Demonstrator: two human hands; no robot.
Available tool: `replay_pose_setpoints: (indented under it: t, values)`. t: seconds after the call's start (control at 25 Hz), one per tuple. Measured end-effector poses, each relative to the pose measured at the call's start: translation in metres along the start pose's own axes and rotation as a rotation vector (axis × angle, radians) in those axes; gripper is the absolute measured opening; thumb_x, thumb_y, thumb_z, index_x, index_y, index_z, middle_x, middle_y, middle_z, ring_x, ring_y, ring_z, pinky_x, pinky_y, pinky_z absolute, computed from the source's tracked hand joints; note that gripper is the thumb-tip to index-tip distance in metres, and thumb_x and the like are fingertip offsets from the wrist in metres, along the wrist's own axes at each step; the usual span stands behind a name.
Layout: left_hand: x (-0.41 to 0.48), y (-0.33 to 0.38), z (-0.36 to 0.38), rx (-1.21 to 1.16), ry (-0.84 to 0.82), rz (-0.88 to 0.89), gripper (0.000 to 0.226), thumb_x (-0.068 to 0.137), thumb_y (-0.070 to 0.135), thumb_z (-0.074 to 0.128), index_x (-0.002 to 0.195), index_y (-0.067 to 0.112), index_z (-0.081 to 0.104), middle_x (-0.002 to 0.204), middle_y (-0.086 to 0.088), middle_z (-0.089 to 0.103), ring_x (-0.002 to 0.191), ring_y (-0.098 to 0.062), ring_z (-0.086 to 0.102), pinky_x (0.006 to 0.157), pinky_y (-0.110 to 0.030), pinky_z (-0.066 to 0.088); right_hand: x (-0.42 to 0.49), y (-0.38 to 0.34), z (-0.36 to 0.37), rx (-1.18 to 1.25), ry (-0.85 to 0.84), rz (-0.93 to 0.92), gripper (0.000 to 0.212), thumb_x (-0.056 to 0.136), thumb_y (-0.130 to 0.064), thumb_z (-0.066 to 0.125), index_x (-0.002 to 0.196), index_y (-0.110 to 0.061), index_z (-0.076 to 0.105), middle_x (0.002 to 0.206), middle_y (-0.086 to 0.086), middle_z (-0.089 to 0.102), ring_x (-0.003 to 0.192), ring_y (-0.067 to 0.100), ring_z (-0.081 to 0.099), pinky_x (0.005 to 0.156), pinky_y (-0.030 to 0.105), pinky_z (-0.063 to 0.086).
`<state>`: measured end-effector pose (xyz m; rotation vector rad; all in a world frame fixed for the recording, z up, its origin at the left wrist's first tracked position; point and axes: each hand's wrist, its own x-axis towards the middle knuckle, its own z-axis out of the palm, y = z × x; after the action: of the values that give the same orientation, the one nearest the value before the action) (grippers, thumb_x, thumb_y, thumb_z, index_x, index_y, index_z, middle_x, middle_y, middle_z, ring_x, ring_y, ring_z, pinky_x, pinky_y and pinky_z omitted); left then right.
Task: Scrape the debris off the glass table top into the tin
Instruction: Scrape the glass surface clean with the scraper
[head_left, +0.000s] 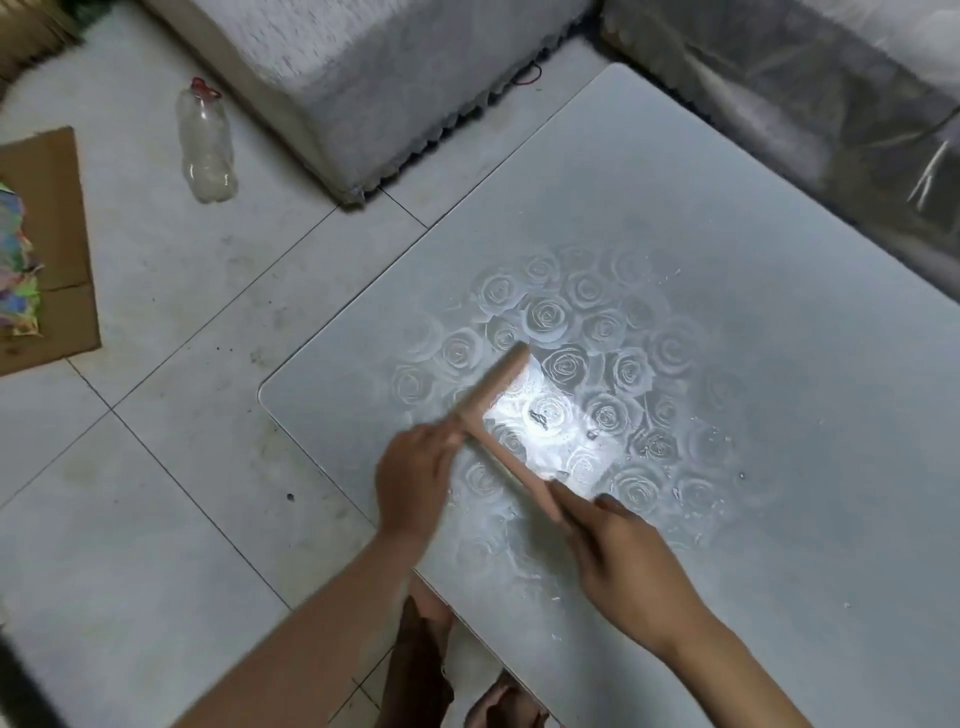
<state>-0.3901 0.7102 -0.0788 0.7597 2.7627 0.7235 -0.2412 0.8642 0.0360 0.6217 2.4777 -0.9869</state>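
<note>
On the glass table top (779, 364), among the printed roses, sits a dark bit of debris (537, 418), with smaller crumbs toward 3 o'clock. Just beside it, at 9 o'clock, is the wooden scraper (498, 395). Its bar runs from 1 o'clock down to 7 o'clock, and its stick goes off toward 5 o'clock, so the debris sits in the corner between them. The left hand (415, 478) grips where bar and stick meet. The right hand (628, 561) seems to pinch the stick's end. No tin shows, so I cannot tell which way to push.
</note>
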Motion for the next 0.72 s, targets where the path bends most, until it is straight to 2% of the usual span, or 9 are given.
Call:
replay_pose_setpoints:
  t: [0.08, 0.12, 0.24, 0.36, 0.44, 0.56, 0.64, 0.72]
  values:
    - [-0.025, 0.027, 0.007, -0.117, -0.109, 0.017, 0.023, 0.088, 0.016, 0.066, 0.111, 0.015, 0.07, 0.081, -0.004, 0.065, 0.072, -0.024, 0.06, 0.06, -0.029, 0.043, -0.028, 0.017, -0.018, -0.112, 0.034, 0.051, 0.042, 0.098, -0.035, 0.035, 0.138, -0.046, 0.036, 0.082, -0.007, 0.047, 0.078, 0.025, 0.058, 0.063, 0.034, 0.043]
    - [-0.027, 0.029, 0.004, -0.147, -0.142, 0.052, 0.025, 0.089, 0.017, 0.065, 0.113, 0.015, 0.07, 0.083, -0.004, 0.066, 0.075, -0.024, 0.061, 0.063, -0.031, 0.046, -0.032, 0.016, -0.023, -0.199, 0.072, 0.021, 0.04, 0.097, -0.036, 0.034, 0.135, -0.045, 0.038, 0.08, -0.007, 0.046, 0.075, 0.026, 0.059, 0.058, 0.034, 0.039]
    - [-0.006, 0.002, -0.02, -0.085, -0.05, 0.116, 0.025, 0.091, 0.02, 0.055, 0.105, 0.008, 0.072, 0.093, -0.009, 0.071, 0.083, -0.029, 0.066, 0.076, -0.031, 0.044, -0.011, -0.014, -0.022, -0.256, 0.11, -0.131, 0.044, 0.091, -0.026, 0.041, 0.133, -0.037, 0.037, 0.084, 0.001, 0.047, 0.073, 0.031, 0.058, 0.057, 0.031, 0.031]
    - [0.011, -0.035, -0.042, 0.025, -0.016, -0.015, 0.025, 0.094, 0.023, 0.055, 0.106, 0.009, 0.073, 0.101, -0.007, 0.072, 0.091, -0.03, 0.066, 0.078, -0.033, 0.047, 0.026, -0.05, 0.0, -0.23, 0.085, -0.161, 0.042, 0.089, -0.015, 0.043, 0.13, -0.026, 0.043, 0.083, 0.004, 0.04, 0.068, 0.032, 0.048, 0.059, 0.03, 0.029]
    - [-0.003, -0.029, -0.031, 0.03, 0.006, -0.069, 0.027, 0.093, 0.023, 0.053, 0.106, 0.01, 0.073, 0.102, -0.007, 0.073, 0.09, -0.03, 0.066, 0.076, -0.035, 0.049, 0.022, -0.045, 0.009, -0.21, 0.053, -0.135, 0.043, 0.088, -0.013, 0.042, 0.13, -0.024, 0.042, 0.082, 0.002, 0.034, 0.072, 0.031, 0.052, 0.06, 0.03, 0.03]
    - [-0.039, 0.02, 0.013, -0.062, 0.025, 0.026, 0.019, 0.086, 0.013, 0.062, 0.101, 0.011, 0.074, 0.091, -0.005, 0.073, 0.079, -0.025, 0.067, 0.07, -0.028, 0.043, -0.031, 0.006, 0.002, -0.198, 0.027, -0.032, 0.052, 0.089, -0.019, 0.039, 0.137, -0.038, 0.033, 0.084, -0.002, 0.039, 0.084, 0.03, 0.061, 0.062, 0.032, 0.036]
    - [-0.059, 0.058, 0.036, -0.162, -0.058, 0.061, 0.02, 0.086, 0.008, 0.067, 0.105, 0.013, 0.073, 0.088, -0.002, 0.072, 0.076, -0.022, 0.065, 0.068, -0.026, 0.045, -0.066, 0.034, -0.017, -0.239, 0.042, 0.091, 0.049, 0.094, -0.03, 0.035, 0.14, -0.045, 0.027, 0.085, -0.006, 0.041, 0.089, 0.026, 0.061, 0.066, 0.033, 0.039]
    - [-0.068, 0.079, 0.04, -0.285, -0.176, 0.03, 0.021, 0.089, 0.013, 0.064, 0.108, 0.014, 0.072, 0.091, -0.001, 0.071, 0.081, -0.021, 0.065, 0.073, -0.031, 0.051, -0.085, 0.039, -0.034, -0.346, 0.061, 0.127, 0.039, 0.096, -0.035, 0.03, 0.134, -0.045, 0.032, 0.078, -0.007, 0.039, 0.082, 0.024, 0.06, 0.061, 0.033, 0.037]
